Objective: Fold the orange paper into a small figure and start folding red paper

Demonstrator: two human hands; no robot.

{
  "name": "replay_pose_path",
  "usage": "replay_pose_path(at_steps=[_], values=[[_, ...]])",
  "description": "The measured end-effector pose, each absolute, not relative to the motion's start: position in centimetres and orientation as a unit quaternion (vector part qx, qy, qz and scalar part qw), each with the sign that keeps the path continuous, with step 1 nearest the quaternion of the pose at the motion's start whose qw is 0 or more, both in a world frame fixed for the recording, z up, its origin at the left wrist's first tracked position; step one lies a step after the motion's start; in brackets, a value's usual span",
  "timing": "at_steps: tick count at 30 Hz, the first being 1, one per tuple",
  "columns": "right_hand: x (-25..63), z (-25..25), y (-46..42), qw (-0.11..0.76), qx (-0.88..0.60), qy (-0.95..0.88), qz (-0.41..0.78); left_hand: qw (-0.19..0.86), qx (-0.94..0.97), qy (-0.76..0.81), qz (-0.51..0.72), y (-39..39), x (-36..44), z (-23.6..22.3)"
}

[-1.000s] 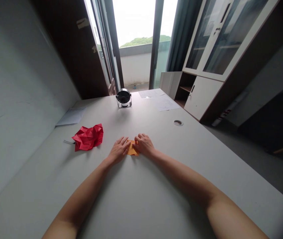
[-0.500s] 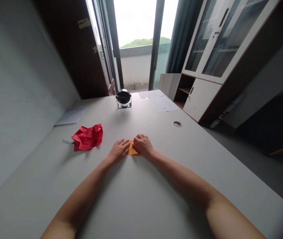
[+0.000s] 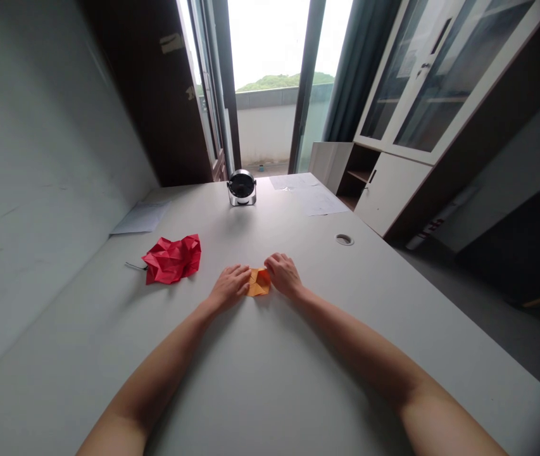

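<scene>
A small piece of folded orange paper (image 3: pixel 259 283) with crease lines lies on the white table, between my two hands. My left hand (image 3: pixel 232 284) holds its left edge, fingers close together and resting on the paper. At the paper's upper right edge is my right hand (image 3: pixel 285 273), its fingers curled and pressed together on the rim; the fingertips are partly hidden. To the left of my hands lies a crumpled sheet of red paper (image 3: pixel 173 259), with a thin dark strand sticking out at its left side.
A round black-and-silver device on a stand (image 3: pixel 242 188) is at the table's far end. White sheets (image 3: pixel 325 203) lie at the far right, another paper (image 3: pixel 140 218) by the left wall. A ringed cable hole (image 3: pixel 344 240) is near the right edge. Cabinets (image 3: pixel 395 183) stand beyond.
My right hand has drawn back to the right, baring more of the orange paper, which now shows a flatter, creased face. My left hand stays at its left edge. The view has shifted slightly.
</scene>
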State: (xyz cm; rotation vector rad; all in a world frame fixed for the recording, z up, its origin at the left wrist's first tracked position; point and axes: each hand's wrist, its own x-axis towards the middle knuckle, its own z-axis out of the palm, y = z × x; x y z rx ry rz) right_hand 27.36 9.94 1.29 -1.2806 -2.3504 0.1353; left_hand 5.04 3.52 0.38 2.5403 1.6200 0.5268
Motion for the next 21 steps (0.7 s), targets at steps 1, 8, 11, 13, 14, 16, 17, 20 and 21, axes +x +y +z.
replay_pose_path(at_steps=[1, 8, 11, 13, 14, 16, 17, 20, 21], values=[[27.18, 1.28, 9.76, 0.234, -0.457, -0.857, 0.05, 0.04, 0.831, 0.527, 0.173, 3.51, 5.06, 0.46], [27.01, 1.03, 10.32, 0.231, -0.436, -0.862, 0.115, 0.033, 0.831, 0.528, 0.17, 3.45, 5.14, 0.56], [26.91, 1.0, 10.45, 0.247, -0.429, -0.853, 0.166, 0.035, 0.832, 0.527, 0.17, 3.35, 5.14, 0.73], [26.84, 1.0, 10.36, 0.265, -0.438, -0.839, 0.185, 0.038, 0.836, 0.521, 0.17, 3.28, 5.13, 0.87], [26.83, 1.0, 10.31, 0.273, -0.444, -0.832, 0.192, 0.04, 0.838, 0.517, 0.17, 3.25, 5.12, 0.93], [26.85, 0.97, 10.26, 0.285, -0.452, -0.82, 0.204, 0.043, 0.842, 0.51, 0.173, 3.22, 5.08, 0.98], [26.87, 0.94, 10.27, 0.287, -0.455, -0.816, 0.211, 0.043, 0.842, 0.508, 0.176, 3.22, 5.06, 0.98], [26.89, 0.8, 10.41, 0.283, -0.474, -0.804, 0.221, 0.044, 0.842, 0.504, 0.187, 3.27, 5.01, 0.92], [26.88, 0.76, 10.46, 0.28, -0.48, -0.802, 0.22, 0.044, 0.841, 0.503, 0.191, 3.29, 5.0, 0.91]])
